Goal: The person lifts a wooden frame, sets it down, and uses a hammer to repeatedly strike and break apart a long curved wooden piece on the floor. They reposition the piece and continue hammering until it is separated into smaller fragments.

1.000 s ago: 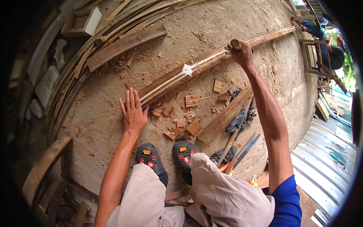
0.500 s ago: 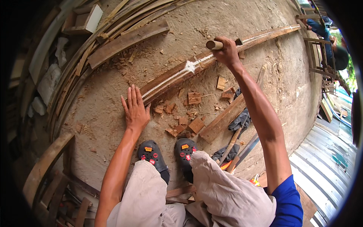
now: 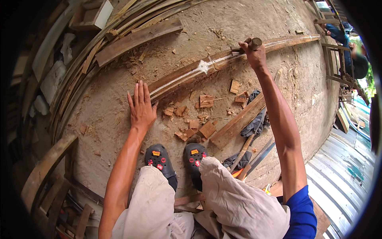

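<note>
A long wooden plank (image 3: pixel 234 57) lies aslant on the ground, with a white stripe along it and a white star-shaped patch near its middle. My left hand (image 3: pixel 142 110) rests flat at the plank's near left end, fingers stretched out and open. Farther along, my right hand (image 3: pixel 254 59) is closed around a wooden-handled tool (image 3: pixel 256 42). Its thick round wooden end sticks out beside my fingers, and a small dark part shows on the other side at the plank. The tool's working end is mostly hidden, so its exact kind is unclear.
Wood blocks (image 3: pixel 207 101) and chips are scattered before my shoes (image 3: pixel 160 156). A loose board (image 3: pixel 238 121) lies by dark cloth (image 3: pixel 254 123). Long strips (image 3: pixel 131 20) and a short board (image 3: pixel 139 42) lie at far left. Another person (image 3: pixel 356 59) is beyond wooden frames at right.
My right hand has shifted a little right along the plank and turned, so the tool's round wooden end moved from the hand's left to its upper right. My left hand stays on the plank end.
</note>
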Demonstrator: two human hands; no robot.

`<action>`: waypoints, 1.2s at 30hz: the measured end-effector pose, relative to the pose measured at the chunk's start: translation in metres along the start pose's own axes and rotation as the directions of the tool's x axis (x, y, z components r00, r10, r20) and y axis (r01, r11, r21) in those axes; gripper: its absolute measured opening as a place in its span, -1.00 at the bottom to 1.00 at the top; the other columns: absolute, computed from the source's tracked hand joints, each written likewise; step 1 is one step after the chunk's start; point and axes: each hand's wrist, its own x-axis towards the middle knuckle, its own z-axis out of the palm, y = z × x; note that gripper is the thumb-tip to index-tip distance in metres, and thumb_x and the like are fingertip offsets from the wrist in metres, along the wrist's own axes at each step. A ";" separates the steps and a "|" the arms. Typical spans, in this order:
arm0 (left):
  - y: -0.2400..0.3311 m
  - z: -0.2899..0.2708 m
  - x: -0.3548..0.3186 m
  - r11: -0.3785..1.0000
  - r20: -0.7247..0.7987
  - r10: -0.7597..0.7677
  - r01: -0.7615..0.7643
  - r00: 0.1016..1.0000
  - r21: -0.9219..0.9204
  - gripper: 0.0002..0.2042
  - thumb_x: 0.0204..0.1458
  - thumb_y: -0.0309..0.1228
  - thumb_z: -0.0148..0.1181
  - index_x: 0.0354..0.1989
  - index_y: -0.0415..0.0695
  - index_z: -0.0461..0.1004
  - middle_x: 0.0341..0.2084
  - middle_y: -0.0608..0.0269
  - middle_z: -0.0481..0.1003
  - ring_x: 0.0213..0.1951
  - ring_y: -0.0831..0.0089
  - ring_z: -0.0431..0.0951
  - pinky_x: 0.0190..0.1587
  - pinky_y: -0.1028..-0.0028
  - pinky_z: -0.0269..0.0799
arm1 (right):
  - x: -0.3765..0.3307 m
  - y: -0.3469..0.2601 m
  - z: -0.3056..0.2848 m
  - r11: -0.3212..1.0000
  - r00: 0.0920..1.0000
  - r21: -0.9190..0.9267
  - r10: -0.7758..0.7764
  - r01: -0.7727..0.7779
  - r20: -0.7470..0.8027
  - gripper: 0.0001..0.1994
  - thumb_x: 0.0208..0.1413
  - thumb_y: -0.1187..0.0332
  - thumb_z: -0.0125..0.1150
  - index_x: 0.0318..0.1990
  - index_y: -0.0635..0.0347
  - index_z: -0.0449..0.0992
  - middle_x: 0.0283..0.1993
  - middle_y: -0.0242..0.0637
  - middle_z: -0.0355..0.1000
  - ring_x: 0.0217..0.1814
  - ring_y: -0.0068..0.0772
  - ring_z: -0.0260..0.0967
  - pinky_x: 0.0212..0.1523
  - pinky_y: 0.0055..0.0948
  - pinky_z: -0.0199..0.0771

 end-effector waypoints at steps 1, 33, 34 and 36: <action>-0.002 0.001 0.001 1.000 0.008 -0.003 0.003 1.000 0.000 -0.12 0.24 -0.07 0.10 0.53 -0.22 -0.29 0.54 0.07 -0.26 0.55 0.16 -0.30 0.53 -0.04 -0.42 | 0.000 0.000 0.001 1.000 1.000 -0.011 0.011 -0.011 -0.001 -0.74 0.10 0.26 0.39 -0.48 0.24 0.52 -0.61 -0.48 0.29 -0.54 -0.60 0.19 -0.49 -0.47 0.22; 0.115 -0.069 -0.042 0.432 0.252 0.333 0.090 0.909 -0.898 -0.58 0.22 -0.43 0.08 0.24 -0.30 0.40 0.07 -0.11 0.54 0.11 0.09 0.56 0.19 0.28 0.41 | -0.234 -0.088 0.020 0.311 0.798 0.744 0.357 -0.592 0.486 -0.63 0.27 0.27 0.24 -0.53 0.04 0.21 -0.62 -0.44 0.16 -0.50 -0.50 0.20 -0.40 -0.48 0.23; 0.111 -0.069 -0.044 0.423 0.268 0.358 0.100 0.894 -0.900 -0.60 0.21 -0.42 0.11 0.21 -0.28 0.43 0.04 -0.09 0.56 0.08 0.10 0.58 0.15 0.29 0.43 | -0.240 -0.089 0.019 0.286 0.799 0.759 0.365 -0.584 0.477 -0.63 0.27 0.28 0.25 -0.53 0.05 0.22 -0.61 -0.45 0.17 -0.51 -0.52 0.17 -0.43 -0.47 0.19; 0.105 -0.067 -0.050 0.408 0.334 0.402 0.159 0.853 -0.899 -0.63 0.18 -0.42 0.16 0.15 -0.26 0.49 0.01 -0.08 0.58 0.03 0.10 0.60 0.11 0.30 0.46 | -0.249 -0.087 0.015 0.211 0.799 0.791 0.351 -0.575 0.487 -0.64 0.28 0.29 0.25 -0.53 0.07 0.25 -0.58 -0.48 0.17 -0.53 -0.57 0.11 -0.50 -0.46 0.10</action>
